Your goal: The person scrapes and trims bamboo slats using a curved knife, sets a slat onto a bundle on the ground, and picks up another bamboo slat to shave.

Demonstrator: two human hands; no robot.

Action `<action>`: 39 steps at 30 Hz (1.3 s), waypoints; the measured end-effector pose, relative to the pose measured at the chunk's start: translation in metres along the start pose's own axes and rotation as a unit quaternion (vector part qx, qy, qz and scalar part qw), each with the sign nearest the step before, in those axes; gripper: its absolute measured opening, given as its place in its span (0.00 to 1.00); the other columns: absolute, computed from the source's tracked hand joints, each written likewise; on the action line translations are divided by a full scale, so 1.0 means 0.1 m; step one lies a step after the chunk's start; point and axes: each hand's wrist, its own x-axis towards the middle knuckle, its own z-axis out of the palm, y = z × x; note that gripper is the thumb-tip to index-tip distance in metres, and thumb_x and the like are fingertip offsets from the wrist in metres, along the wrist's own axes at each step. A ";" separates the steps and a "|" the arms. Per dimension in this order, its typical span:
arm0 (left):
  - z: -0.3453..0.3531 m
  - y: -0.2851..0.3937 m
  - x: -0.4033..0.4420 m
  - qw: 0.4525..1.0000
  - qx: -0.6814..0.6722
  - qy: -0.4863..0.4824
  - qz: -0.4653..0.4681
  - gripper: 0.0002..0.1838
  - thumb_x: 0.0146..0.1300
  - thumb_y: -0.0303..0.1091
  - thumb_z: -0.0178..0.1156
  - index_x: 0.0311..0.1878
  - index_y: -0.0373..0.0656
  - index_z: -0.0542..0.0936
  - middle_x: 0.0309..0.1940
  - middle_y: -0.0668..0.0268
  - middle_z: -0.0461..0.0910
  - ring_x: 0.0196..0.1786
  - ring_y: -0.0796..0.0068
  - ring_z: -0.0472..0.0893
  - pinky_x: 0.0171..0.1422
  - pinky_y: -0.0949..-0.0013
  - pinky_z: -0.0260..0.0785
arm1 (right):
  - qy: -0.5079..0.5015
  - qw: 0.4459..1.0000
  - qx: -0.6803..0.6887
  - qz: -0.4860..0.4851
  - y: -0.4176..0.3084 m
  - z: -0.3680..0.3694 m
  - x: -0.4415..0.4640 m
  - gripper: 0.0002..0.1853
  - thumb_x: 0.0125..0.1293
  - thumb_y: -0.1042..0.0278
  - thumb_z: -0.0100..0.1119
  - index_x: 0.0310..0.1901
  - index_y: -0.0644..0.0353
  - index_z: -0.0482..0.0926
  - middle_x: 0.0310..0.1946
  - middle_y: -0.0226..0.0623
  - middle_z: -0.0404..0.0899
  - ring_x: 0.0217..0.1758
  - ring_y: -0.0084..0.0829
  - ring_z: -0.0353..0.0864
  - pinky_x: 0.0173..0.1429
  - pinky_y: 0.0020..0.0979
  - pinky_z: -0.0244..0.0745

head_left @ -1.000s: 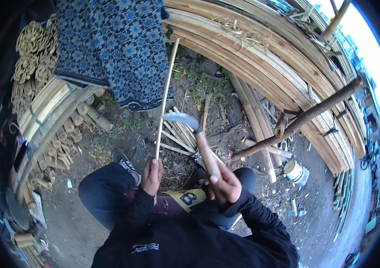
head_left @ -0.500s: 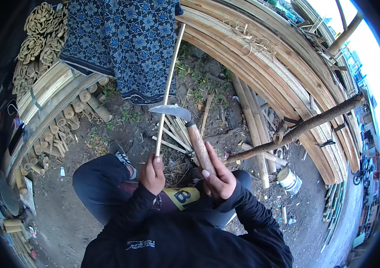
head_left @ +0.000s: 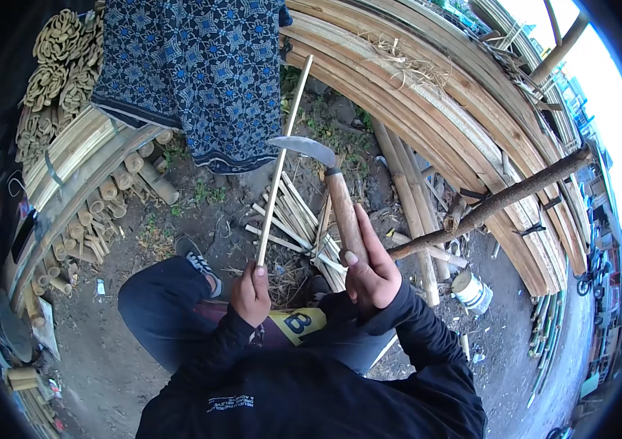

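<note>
The left hand (head_left: 251, 295) is closed around the lower end of a thin wooden strip (head_left: 276, 190), which slants up above the ground (head_left: 227, 219). The right hand (head_left: 373, 276) grasps a curved knife (head_left: 341, 205) by its handle, forefinger extended; the blade crosses the strip's upper half, contact unclear.

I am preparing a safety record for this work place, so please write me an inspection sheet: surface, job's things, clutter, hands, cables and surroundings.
Surface: bare dirt ground, with a pale scrap at left.
Job's things: thin pale strip; curved knife, its blade crossing the strip in this view; contact cannot be confirmed.
Clutter: loose strips heaped ahead; white bucket at right.
Hands: left hand holds the strip's near end; right hand grips the knife's wooden handle.
Cables: nothing seen.
Surroundings: stacked long boards, a slanting pole, hanging patterned cloth.
</note>
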 end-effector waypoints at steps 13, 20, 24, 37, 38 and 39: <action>-0.06 -0.01 -0.08 0.999 -0.019 -0.018 -0.044 0.17 0.76 0.40 0.43 0.37 0.37 0.74 0.17 0.59 0.73 0.22 0.57 0.76 0.28 0.59 0.65 | -0.073 0.994 0.030 0.072 -0.16 0.00 -0.01 0.36 0.74 0.72 0.46 0.78 0.45 0.42 0.38 0.31 0.73 0.18 0.17 0.67 0.24 0.20 0.67; -0.12 -0.01 -0.15 0.998 0.021 -0.037 -0.056 0.19 0.76 0.42 0.41 0.36 0.38 0.75 0.17 0.62 0.72 0.22 0.63 0.76 0.29 0.62 0.66 | -0.092 0.993 0.042 0.055 -0.11 -0.06 0.04 0.35 0.74 0.73 0.45 0.77 0.43 0.45 0.34 0.29 0.73 0.17 0.16 0.68 0.24 0.19 0.67; -0.10 -0.06 -0.27 0.994 0.037 -0.087 -0.058 0.18 0.76 0.41 0.42 0.37 0.39 0.75 0.16 0.63 0.73 0.21 0.63 0.78 0.28 0.62 0.66 | 0.133 0.986 0.066 -0.072 -0.26 -0.32 0.56 0.34 0.72 0.70 0.48 0.77 0.48 0.49 0.34 0.32 0.72 0.19 0.22 0.69 0.23 0.23 0.68; -0.22 -0.06 0.17 0.933 -0.287 -0.066 -0.206 0.25 0.77 0.55 0.37 0.34 0.43 0.69 0.15 0.71 0.64 0.11 0.82 0.62 0.13 0.76 0.55 | -0.091 0.979 0.164 0.080 0.57 -0.11 -0.25 0.32 0.72 0.62 0.50 0.72 0.61 0.50 0.36 0.37 0.71 0.19 0.27 0.73 0.22 0.25 0.69; -0.19 -0.06 0.17 0.933 -0.282 -0.068 -0.215 0.25 0.77 0.55 0.37 0.33 0.44 0.68 0.14 0.71 0.63 0.10 0.82 0.61 0.12 0.76 0.54 | -0.122 0.975 0.156 0.101 0.61 -0.09 -0.32 0.32 0.75 0.65 0.47 0.74 0.59 0.46 0.36 0.34 0.70 0.20 0.25 0.71 0.24 0.24 0.69; -0.15 -0.06 0.16 0.931 -0.278 -0.063 -0.230 0.25 0.77 0.55 0.36 0.31 0.45 0.66 0.13 0.72 0.61 0.09 0.82 0.60 0.11 0.76 0.53 | -0.122 0.975 0.155 0.104 0.67 -0.08 -0.35 0.32 0.75 0.65 0.47 0.74 0.59 0.46 0.36 0.34 0.70 0.20 0.25 0.71 0.24 0.24 0.69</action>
